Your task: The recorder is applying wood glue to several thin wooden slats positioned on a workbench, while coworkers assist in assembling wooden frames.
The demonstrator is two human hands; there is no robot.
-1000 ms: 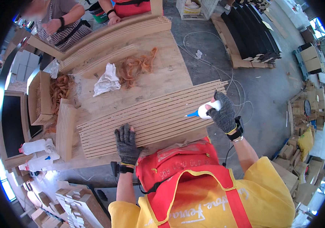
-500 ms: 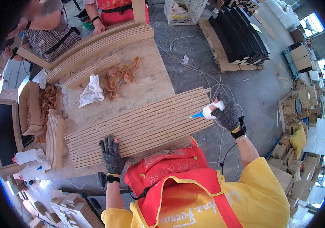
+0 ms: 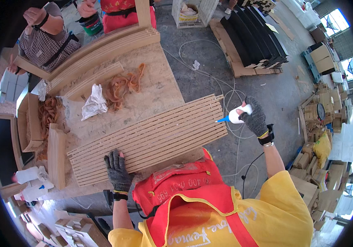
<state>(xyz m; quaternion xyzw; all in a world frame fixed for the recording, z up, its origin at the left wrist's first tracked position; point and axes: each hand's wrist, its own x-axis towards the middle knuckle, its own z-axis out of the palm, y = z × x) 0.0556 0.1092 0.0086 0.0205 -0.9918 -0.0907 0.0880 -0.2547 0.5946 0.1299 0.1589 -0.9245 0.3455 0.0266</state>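
A row of long, narrow wooden slats (image 3: pixel 155 136) lies side by side on the worktable (image 3: pixel 160 78), thin gaps between them. Gloved in dark grey, my left hand (image 3: pixel 118 171) rests with fingers apart on the near edge of the slats, toward their left end. Off the slats' right end, my right hand (image 3: pixel 256 117), in a matching glove, is closed round a white squeeze bottle (image 3: pixel 237 115). The bottle is tipped sideways, its blue nozzle (image 3: pixel 222 120) pointing left at the last stretch of the slats. Small pale specks dot some slats.
Left of the slats stands a stack of curved wooden pieces (image 3: pixel 56 156). Beyond lie a crumpled white cloth (image 3: pixel 94 103), orange bands (image 3: pixel 123 86) and a curved wooden frame (image 3: pixel 106 51). Two people stand across the table. White bottles (image 3: pixel 30 181) sit at the left corner; hoses (image 3: pixel 230 88) trail over the floor.
The bottle in my right hand has moved right, its nozzle now near the slats' right end. My left hand stays on the slats. Across the table, a person's hands have moved.
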